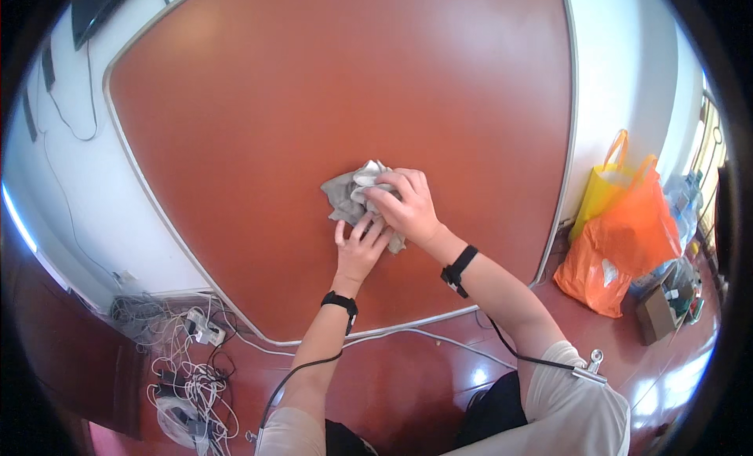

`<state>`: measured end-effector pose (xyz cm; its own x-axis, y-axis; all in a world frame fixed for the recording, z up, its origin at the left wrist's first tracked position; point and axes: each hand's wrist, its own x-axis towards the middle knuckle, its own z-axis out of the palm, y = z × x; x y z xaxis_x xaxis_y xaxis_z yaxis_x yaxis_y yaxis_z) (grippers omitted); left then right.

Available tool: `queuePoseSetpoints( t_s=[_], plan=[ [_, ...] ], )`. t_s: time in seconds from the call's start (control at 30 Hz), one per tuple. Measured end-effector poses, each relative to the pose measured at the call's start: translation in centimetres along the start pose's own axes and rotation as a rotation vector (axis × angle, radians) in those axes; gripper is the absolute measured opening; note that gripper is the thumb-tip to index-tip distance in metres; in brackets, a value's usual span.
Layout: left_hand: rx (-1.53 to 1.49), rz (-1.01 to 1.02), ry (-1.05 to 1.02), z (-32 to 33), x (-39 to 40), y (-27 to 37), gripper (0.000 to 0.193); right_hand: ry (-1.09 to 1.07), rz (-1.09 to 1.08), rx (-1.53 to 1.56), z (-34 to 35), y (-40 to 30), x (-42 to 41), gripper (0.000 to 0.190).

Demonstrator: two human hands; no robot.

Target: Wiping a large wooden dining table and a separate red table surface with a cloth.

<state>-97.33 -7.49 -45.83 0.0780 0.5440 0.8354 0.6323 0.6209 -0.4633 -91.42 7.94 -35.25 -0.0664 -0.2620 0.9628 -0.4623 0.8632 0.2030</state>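
Near the centre of the reddish-brown tabletop (329, 103), a crumpled grey-white cloth (347, 197) lies bunched up. My right hand (409, 206) grips its upper right part between thumb and fingers. Just below and left of it, my left hand (362, 250) rests with spread fingertips touching the cloth's lower edge; the thumb side is partly hidden, and whether it pinches any fabric is unclear. One corner of cloth pokes out beneath my right hand. Both wrists wear black straps.
Tangled cables (200, 391) and a white power strip (206, 329) lie on the floor at lower left. Orange plastic bags (629, 238), a yellow bag (594, 194) and a cardboard box (659, 312) stand at right. A white cable (406, 331) runs along the table's near edge.
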Motion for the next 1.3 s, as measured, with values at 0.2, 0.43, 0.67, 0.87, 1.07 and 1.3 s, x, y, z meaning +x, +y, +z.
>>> queuePoseSetpoints(
  t_s=[0.2,0.43,0.67,0.87,1.07,1.3],
  plan=[
    [-0.282,-0.385,0.031,0.8,0.9,-1.3,0.033,-0.162,0.023,0.084,1.4,-2.0,-2.9,0.067],
    [-0.182,-0.411,0.088,1.3,-0.5,-0.1,0.039,-0.212,-0.135,-0.038,3.5,-0.4,-6.7,0.076],
    [-0.152,-0.143,-0.204,-2.5,-6.0,3.5,0.023,-0.259,-0.188,0.087,3.3,0.5,-7.6,0.072],
    [-0.331,0.032,-0.403,-3.4,-10.5,1.6,0.02,-0.216,-0.183,0.018,3.6,0.9,-5.9,0.046],
    [-0.325,-0.008,-0.339,-2.1,-8.2,2.7,0.021,-0.254,-0.154,0.031,2.9,1.8,-3.5,0.048],
    [-0.55,-0.227,-0.146,-1.1,-2.8,7.0,0.037,0.005,-0.005,-0.12,3.7,2.5,1.8,0.052]
  ],
)
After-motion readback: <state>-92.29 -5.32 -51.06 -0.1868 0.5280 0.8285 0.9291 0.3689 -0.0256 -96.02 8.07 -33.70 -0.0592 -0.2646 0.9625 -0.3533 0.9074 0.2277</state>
